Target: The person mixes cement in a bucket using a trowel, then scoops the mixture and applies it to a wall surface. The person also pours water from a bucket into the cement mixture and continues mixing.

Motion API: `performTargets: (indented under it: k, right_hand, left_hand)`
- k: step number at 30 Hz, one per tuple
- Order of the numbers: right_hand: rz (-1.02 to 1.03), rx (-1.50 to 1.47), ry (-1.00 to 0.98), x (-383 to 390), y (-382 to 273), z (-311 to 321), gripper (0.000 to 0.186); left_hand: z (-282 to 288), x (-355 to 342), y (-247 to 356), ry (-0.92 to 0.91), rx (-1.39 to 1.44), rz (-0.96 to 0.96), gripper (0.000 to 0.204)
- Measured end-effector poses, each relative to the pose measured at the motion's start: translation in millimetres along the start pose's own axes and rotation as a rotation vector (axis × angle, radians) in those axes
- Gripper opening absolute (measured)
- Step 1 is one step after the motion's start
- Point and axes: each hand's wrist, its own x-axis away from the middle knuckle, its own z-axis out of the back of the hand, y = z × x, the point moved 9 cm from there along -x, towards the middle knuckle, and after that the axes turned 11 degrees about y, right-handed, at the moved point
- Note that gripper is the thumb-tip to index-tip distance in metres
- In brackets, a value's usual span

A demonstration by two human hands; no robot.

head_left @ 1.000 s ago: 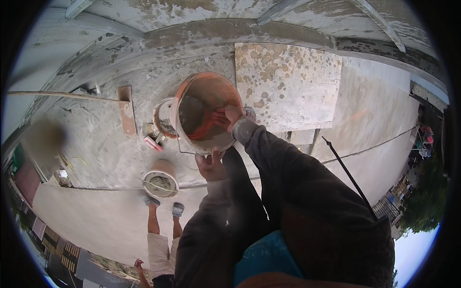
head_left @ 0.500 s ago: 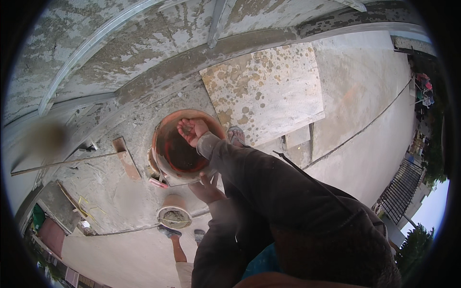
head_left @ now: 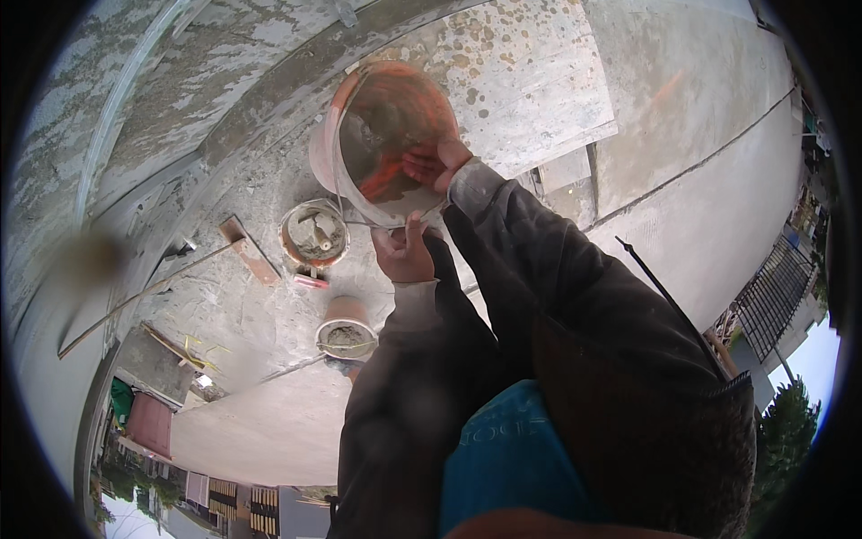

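A large orange-red bucket (head_left: 324, 148) is tilted so that its mouth faces me, with wet grey mortar (head_left: 382, 130) inside. My left hand (head_left: 404, 254) grips its near rim, thumb on top and fingers curled underneath. Inside the mouth, on the right, my right hand (head_left: 433, 166) lies with fingers stretched along the smeared inner wall, near the mortar. A thin wire handle hangs along the bucket's left side. Below and left of it stands a smaller bucket (head_left: 289, 242) of mortar with a trowel (head_left: 321, 235) in it.
A red-handled tool (head_left: 311, 281) lies beside the smaller bucket. Another mortar bucket (head_left: 345, 310) stands nearer, with someone's foot behind it. A wooden float (head_left: 251, 251) and a long stick (head_left: 148, 292) lie left. A spotted board (head_left: 530, 81) lies beyond, beside the wall.
The large bucket has shifted away and tipped toward me, uncovering the smaller bucket. My right hand has gone from a curled pose over the mouth to the inner wall; my left now grips the rim.
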Motion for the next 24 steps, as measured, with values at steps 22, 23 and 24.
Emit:
performTargets:
  k: [22, 23, 24]
  right_hand:
    - [0.522, -0.018, -0.364, 17.2, -259.1, 34.7, 0.045]
    - [0.738, 0.353, -0.131, -4.5, -258.5, 58.4, 0.043]
    - [0.963, 0.732, 0.081, -17.0, -258.7, 74.1, 0.041]
  left_hand:
    - [-47.2, -19.0, -20.6, 0.067, 0.4, 0.194, 0.037]
    - [-35.8, -17.6, -27.2, 0.085, 0.397, 0.237, 0.034]
    - [-24.9, -16.0, -32.8, 0.088, 0.399, 0.278, 0.031]
